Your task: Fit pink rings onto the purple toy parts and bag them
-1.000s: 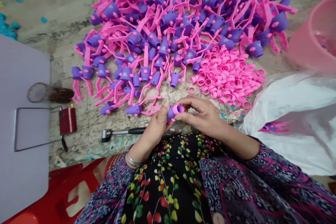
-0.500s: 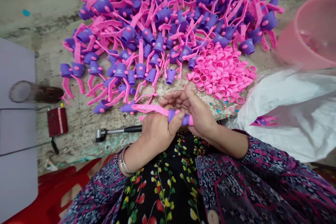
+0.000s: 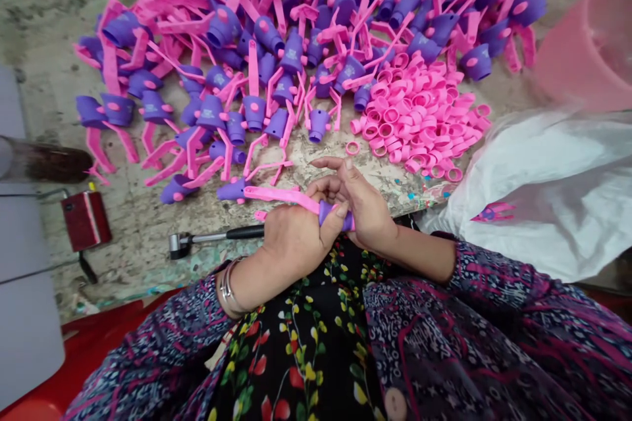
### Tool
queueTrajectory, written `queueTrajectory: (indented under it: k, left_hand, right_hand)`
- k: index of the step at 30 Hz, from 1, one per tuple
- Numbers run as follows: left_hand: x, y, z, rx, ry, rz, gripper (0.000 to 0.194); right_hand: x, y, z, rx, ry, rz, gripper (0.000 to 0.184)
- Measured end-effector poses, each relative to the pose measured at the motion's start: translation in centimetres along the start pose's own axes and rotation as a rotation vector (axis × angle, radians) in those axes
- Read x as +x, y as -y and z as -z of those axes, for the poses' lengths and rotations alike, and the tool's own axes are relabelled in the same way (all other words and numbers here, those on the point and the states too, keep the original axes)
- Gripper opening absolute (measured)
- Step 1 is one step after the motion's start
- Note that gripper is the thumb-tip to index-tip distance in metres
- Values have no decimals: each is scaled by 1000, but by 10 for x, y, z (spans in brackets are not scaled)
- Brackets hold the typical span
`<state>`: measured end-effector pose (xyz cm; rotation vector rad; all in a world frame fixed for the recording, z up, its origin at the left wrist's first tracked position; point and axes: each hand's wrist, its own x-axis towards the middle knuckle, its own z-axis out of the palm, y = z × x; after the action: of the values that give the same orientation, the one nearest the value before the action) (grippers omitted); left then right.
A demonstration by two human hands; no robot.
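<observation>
Left hand (image 3: 293,233) gripping pink-purple plastic part (image 3: 276,195), end partly hidden; right hand (image 3: 363,200) fingers splayed, grip unclear.

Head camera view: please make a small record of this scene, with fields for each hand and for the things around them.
Left hand: grips a purple-and-pink plastic piece, thumb over its purple cup
Right hand: fingers spread, touching the piece's purple end
Ahead: many jumbled purple-and-pink plastic pieces
Ahead right: heaped pink plastic rings
Below left: metal-headed tool with black handle
Far right: pink tub, white plastic sack
Far left: small red case
</observation>
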<state>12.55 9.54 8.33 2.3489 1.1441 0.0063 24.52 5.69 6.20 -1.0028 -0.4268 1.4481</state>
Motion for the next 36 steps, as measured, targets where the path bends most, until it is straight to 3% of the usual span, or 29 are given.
queueTrajectory:
  k: [11, 18, 22, 31, 36]
  left_hand:
    - [8, 6, -2, 42, -40, 26, 62]
    - [5, 14, -16, -125, 93, 46, 68]
    - [2, 17, -18, -332, 73, 125, 68]
    - [-6, 14, -23, -1088, 95, 397, 58]
    - [-10, 13, -23, -1164, 73, 402, 56]
  right_hand:
    - [12, -12, -4, 29, -81, 5, 43]
    - [7, -10, 5, 18, -103, -192, 55]
    - [8, 0, 5, 85, -24, -240, 64]
    - [-3, 5, 0, 12, 89, -205, 78]
    - [-5, 8, -5, -52, 74, -131, 77]
